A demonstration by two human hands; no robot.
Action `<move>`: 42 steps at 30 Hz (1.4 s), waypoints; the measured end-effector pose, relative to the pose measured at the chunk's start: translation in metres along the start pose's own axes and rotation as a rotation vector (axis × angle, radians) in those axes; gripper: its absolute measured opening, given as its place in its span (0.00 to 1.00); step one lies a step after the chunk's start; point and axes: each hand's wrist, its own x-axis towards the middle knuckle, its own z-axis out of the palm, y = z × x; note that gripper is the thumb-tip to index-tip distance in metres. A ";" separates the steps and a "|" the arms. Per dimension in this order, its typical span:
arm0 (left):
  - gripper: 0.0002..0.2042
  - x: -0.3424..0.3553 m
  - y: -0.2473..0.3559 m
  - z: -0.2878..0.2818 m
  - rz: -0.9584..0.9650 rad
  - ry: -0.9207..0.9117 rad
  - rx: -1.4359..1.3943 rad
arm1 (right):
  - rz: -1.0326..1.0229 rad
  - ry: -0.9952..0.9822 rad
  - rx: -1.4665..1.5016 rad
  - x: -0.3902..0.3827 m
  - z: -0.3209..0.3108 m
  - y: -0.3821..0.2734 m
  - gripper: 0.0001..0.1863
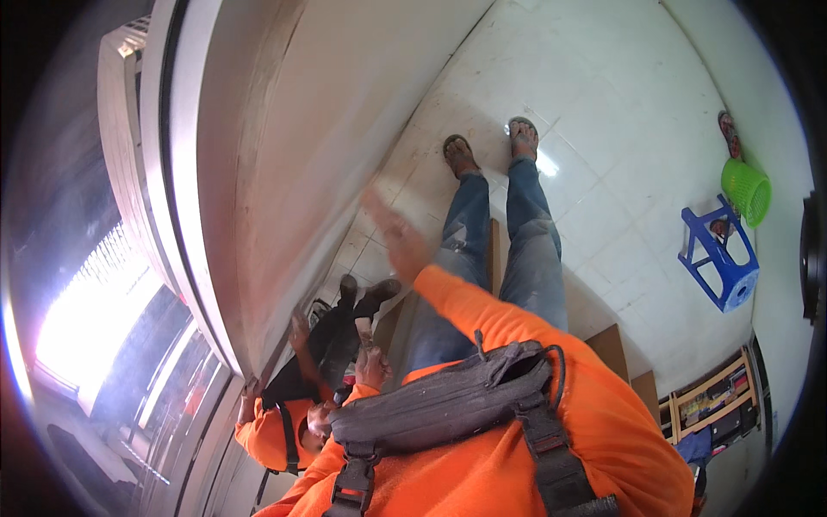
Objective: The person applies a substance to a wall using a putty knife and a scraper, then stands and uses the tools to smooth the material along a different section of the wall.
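White tiled floor (pixel 612 112) bears blue stool (pixel 736 280) and green basket (pixel 749 191) right, co-worker (pixel 263 438) near left; right hand (pixel 403 241) blurred, fingers extended; left hand's (pixel 372 367) grip unclear.

No legible text, no readable labels or numbers, no signs made out

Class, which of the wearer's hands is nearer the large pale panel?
Right. The blurred right hand overlaps the edge of the large pale panel in view; contact is unclear. The left hand is lower in the picture, near the black bag, farther from the panel.
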 end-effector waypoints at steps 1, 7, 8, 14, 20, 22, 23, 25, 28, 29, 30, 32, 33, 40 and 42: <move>0.12 0.003 -0.013 -0.003 0.037 -0.010 -0.058 | 0.072 0.112 -0.064 0.008 -0.010 -0.004 0.26; 0.12 -0.037 0.025 0.046 0.076 0.058 -0.011 | 0.156 -0.046 -0.445 0.065 -0.003 -0.056 0.29; 0.12 -0.043 0.031 0.055 0.113 0.048 0.021 | 0.107 -0.029 -0.408 0.065 0.013 -0.062 0.30; 0.12 -0.043 0.019 0.048 0.066 0.037 -0.157 | -0.083 -0.178 -0.310 -0.064 0.089 -0.057 0.38; 0.12 -0.036 -0.002 0.030 0.647 -0.073 0.247 | 0.056 0.160 -0.591 0.046 -0.056 -0.020 0.29; 0.12 -0.050 0.026 0.043 0.098 -0.015 -0.036 | -0.079 0.463 -0.477 0.113 -0.120 -0.058 0.30; 0.12 -0.048 0.024 0.045 0.103 -0.018 -0.042 | -0.202 0.578 -0.510 0.140 -0.138 -0.070 0.33; 0.11 -0.042 0.007 0.044 0.229 -0.030 -0.065 | -0.365 0.669 -0.514 0.172 -0.173 -0.100 0.32; 0.11 -0.036 -0.005 0.032 0.502 -0.016 0.191 | -0.223 0.557 -0.483 0.173 -0.155 -0.135 0.32; 0.11 -0.031 -0.004 0.029 0.582 -0.012 0.279 | -0.319 0.519 -0.599 0.180 -0.149 -0.115 0.30; 0.12 -0.027 0.002 0.032 0.295 -0.028 0.018 | -0.492 0.519 -0.614 0.173 -0.136 -0.101 0.31; 0.12 -0.027 0.007 0.032 -0.002 -0.022 -0.246 | -0.220 0.397 -0.565 0.127 -0.076 -0.088 0.32; 0.12 -0.028 0.011 0.037 0.029 -0.037 -0.211 | -0.264 0.341 -0.770 0.111 -0.057 -0.049 0.33; 0.12 -0.006 -0.016 0.011 0.567 -0.160 0.162 | -0.309 -0.190 -0.695 -0.053 0.054 -0.018 0.32; 0.12 -0.017 0.001 0.014 0.313 -0.116 -0.018 | 0.049 -0.098 -0.577 -0.046 0.036 -0.017 0.26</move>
